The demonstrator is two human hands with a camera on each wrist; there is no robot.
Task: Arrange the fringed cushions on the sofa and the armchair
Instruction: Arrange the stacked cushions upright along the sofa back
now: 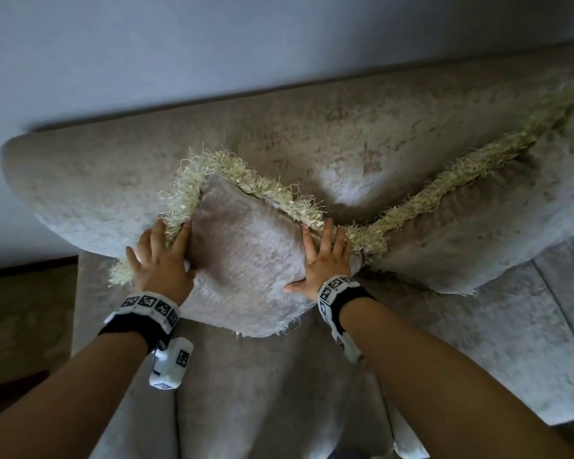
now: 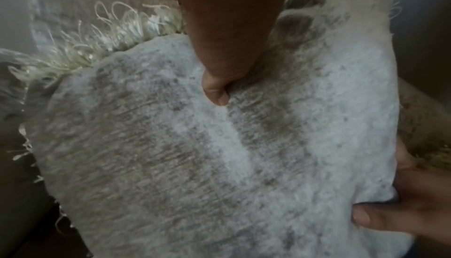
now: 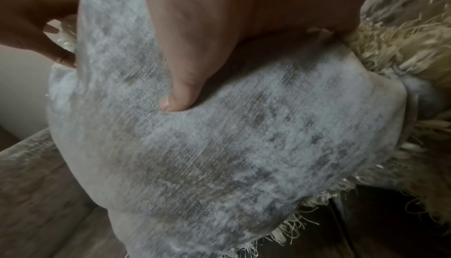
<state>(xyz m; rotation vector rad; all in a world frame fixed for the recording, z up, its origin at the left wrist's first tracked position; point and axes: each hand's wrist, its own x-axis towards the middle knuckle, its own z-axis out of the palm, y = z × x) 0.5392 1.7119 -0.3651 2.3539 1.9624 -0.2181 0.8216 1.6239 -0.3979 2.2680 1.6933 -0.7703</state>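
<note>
You held the near fringed cushion (image 1: 246, 256) tilted on one corner against the sofa's back cushion (image 1: 90, 180), its lower corner over the seat (image 1: 252, 385). Your left hand (image 1: 161, 260) clasped its left edge, fingers laid over the pale fringe and thumb dug into the face. Your right hand (image 1: 322, 260) gripped the opposite edge the same way, thumb pressed into the fabric. A second fringed cushion (image 1: 471, 223) leaned just right of it, fringes touching.
</note>
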